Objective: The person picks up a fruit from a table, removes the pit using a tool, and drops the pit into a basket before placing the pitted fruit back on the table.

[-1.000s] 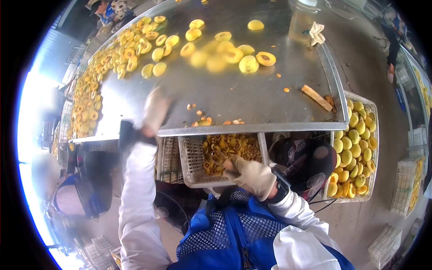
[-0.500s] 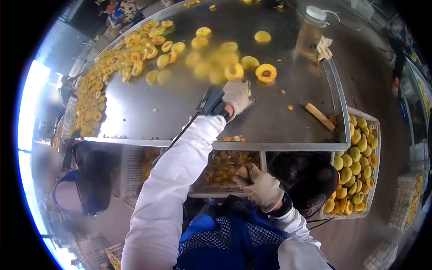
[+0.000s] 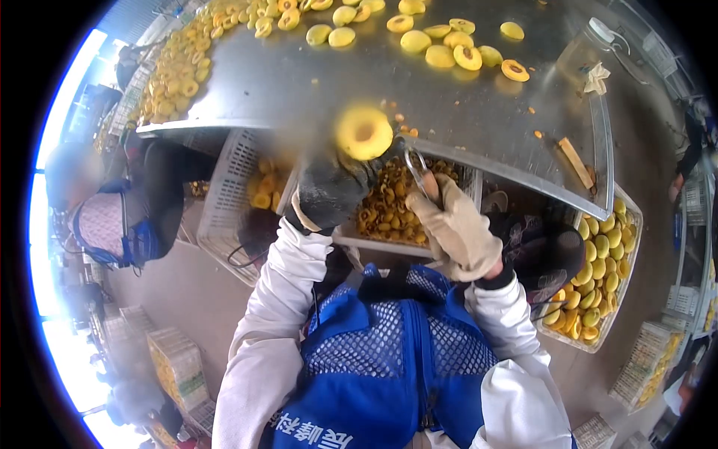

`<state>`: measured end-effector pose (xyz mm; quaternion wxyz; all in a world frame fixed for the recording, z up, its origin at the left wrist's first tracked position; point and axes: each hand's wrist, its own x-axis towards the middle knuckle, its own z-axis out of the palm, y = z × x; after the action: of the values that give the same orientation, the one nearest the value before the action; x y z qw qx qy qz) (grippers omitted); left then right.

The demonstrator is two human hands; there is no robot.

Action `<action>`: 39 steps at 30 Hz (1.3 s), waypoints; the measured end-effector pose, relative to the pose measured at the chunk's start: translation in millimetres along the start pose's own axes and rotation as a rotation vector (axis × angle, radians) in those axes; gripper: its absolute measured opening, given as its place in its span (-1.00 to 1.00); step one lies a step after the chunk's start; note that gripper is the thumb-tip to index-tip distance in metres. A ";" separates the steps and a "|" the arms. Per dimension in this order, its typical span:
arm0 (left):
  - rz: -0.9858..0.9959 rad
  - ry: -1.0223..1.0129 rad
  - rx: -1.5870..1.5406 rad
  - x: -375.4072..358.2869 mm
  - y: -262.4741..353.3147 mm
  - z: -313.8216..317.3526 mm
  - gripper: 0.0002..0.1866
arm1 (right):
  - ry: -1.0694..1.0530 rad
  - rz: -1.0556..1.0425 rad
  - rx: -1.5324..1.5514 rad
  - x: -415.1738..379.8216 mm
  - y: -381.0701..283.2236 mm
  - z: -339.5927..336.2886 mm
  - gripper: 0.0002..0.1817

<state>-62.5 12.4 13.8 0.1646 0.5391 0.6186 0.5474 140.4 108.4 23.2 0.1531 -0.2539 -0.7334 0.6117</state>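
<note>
In my left hand (image 3: 333,187), gloved with a dark palm side, is a yellow peach half (image 3: 364,133) with its cut face and brown centre turned up. My right hand (image 3: 460,232), in a beige glove, grips a looped metal pitting tool (image 3: 413,161). The tool's loop is close to the right side of the peach half, near the front edge of the metal table (image 3: 479,105). Beneath both hands, a crate (image 3: 381,245) under the table edge contains many small orange-brown pieces. More peach halves (image 3: 449,52) lie farther back on the tabletop.
A large heap of fruit (image 3: 176,78) covers the table's left side. On the right are a wooden stick (image 3: 576,163) and a lidded clear jar (image 3: 587,52). A full fruit crate (image 3: 633,247) stands beside the table; another crate (image 3: 232,161) is at left, near a seated person (image 3: 105,217).
My left hand has drawn back from the tabletop with a peach half. My right hand has risen toward it, bringing the pitting tool into sight. The view has tilted downward.
</note>
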 end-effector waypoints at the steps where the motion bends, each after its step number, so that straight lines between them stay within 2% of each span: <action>1: 0.036 0.018 0.040 -7.6 0.2 2.4 -0.23 | -0.023 0.134 0.067 4.5 -11.9 5.1 -0.58; 2: 0.067 0.036 0.073 -13.6 0.4 5.4 -0.17 | -0.044 0.264 0.132 9.1 -21.5 10.3 -0.59; 4: 0.099 0.056 0.098 -22.3 -3.7 8.8 -0.04 | -0.061 0.209 0.108 12.4 -20.9 21.5 -0.59; 6: 0.067 0.093 0.064 -29.4 -11.6 8.2 0.02 | -0.158 0.388 0.127 12.6 -42.9 22.8 -0.61; 8: 0.109 0.163 0.099 -30.9 -5.8 9.9 -0.01 | -0.146 0.333 -0.001 20.1 -23.2 30.2 -0.60; 9: 0.087 0.237 -0.073 -31.8 -0.5 12.8 -0.15 | -0.063 0.248 0.022 21.2 -17.9 32.4 -0.58; 10: 0.084 0.243 -0.079 -31.0 1.3 7.5 -0.15 | 0.020 0.162 0.045 23.0 -16.3 34.6 -0.55; 11: 0.111 0.146 0.017 -28.8 1.0 -1.1 -0.23 | 0.133 -0.077 -0.008 27.1 -17.4 36.6 -0.60; 12: 0.137 0.048 0.113 -27.8 -0.8 -7.0 -0.32 | 0.101 -0.003 -0.130 28.0 -22.9 24.6 -0.54; 13: 0.121 0.036 0.083 -28.7 -2.6 -8.4 -0.42 | 0.111 -0.103 -0.247 34.2 -20.2 20.7 -0.53; 14: 0.120 0.039 0.074 -29.8 6.2 -7.4 -0.42 | 0.120 -0.202 -0.364 42.2 -15.4 17.7 -0.51; 16: 0.049 -0.073 -0.040 -32.0 29.5 -6.9 -0.52 | 0.067 -0.224 -0.339 59.2 -1.6 16.6 -0.49; 17: 0.220 -0.035 -0.084 -38.9 21.1 -3.1 -0.52 | 0.014 -0.251 -0.306 63.2 1.6 15.7 -0.48; 18: 0.228 -0.032 -0.087 -40.0 24.9 -5.0 -0.52 | 0.018 -0.255 -0.313 63.5 3.5 14.6 -0.48; 20: -0.017 -0.141 -0.098 -40.1 34.8 -9.7 -0.52 | 0.029 0.009 0.169 61.6 -6.0 19.4 -0.51; 21: -0.242 0.025 -0.627 -51.5 10.3 6.3 -0.54 | 0.043 0.047 0.193 61.4 -5.4 22.0 -0.57; 22: -0.243 0.024 -0.629 -50.2 9.4 12.4 -0.54 | 0.044 0.048 0.192 59.3 -9.0 23.3 -0.57; 24: -0.121 0.123 -0.331 -43.5 7.4 21.8 -0.53 | 0.020 0.233 0.269 54.0 -19.3 25.4 -0.67; 25: -0.023 0.124 -0.026 -39.7 1.3 23.9 -0.52 | 0.057 0.227 0.315 52.2 -15.7 36.1 -0.69; 26: -0.022 0.124 -0.026 -38.2 -7.3 28.8 -0.52 | 0.092 0.222 0.361 49.9 -12.2 47.0 -0.70; 28: 0.048 0.251 -0.301 -38.3 -17.2 38.0 -0.52 | 0.055 0.252 0.286 44.8 -13.3 51.0 -0.69; 29: 0.027 0.355 -0.222 -40.9 -15.9 38.0 -0.52 | 0.091 0.209 0.197 42.5 -12.3 51.5 -0.66; 31: -0.019 0.297 -0.179 -39.9 -17.6 25.5 -0.51 | 0.123 0.162 0.109 38.6 -10.7 49.6 -0.63; 32: -0.061 0.235 -0.135 -40.1 -19.7 19.8 -0.50 | 0.119 0.013 -0.057 34.7 -7.7 44.6 -0.61; 34: -0.039 0.240 -0.034 -44.3 -23.3 17.2 -0.47 | 0.112 -0.279 -0.385 22.6 -2.2 39.0 -0.56; 35: 0.052 0.262 0.000 -44.4 -23.7 16.1 -0.46 | 0.067 0.038 -0.274 15.8 -38.1 41.4 -0.62; 36: 0.143 0.283 0.032 -44.3 -24.3 14.6 -0.44 | 0.072 0.044 -0.274 14.7 -34.9 41.0 -0.62; 37: 0.058 0.277 0.002 -43.7 -23.8 10.9 -0.46 | 0.021 -0.022 -0.351 13.4 -29.5 39.6 -0.62; 38: 0.057 0.276 -0.002 -42.7 -21.0 10.6 -0.46 | -0.033 -0.089 -0.428 12.4 -26.2 37.4 -0.62; 39: 0.024 0.310 -0.073 -41.6 -18.2 10.2 -0.48 | -0.078 -0.083 -0.539 13.5 -25.2 34.0 -0.62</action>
<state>-48.1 -14.5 -21.3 0.0801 0.4492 0.6097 0.6481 106.4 85.0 39.6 0.0767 -0.2314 -0.8850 0.3967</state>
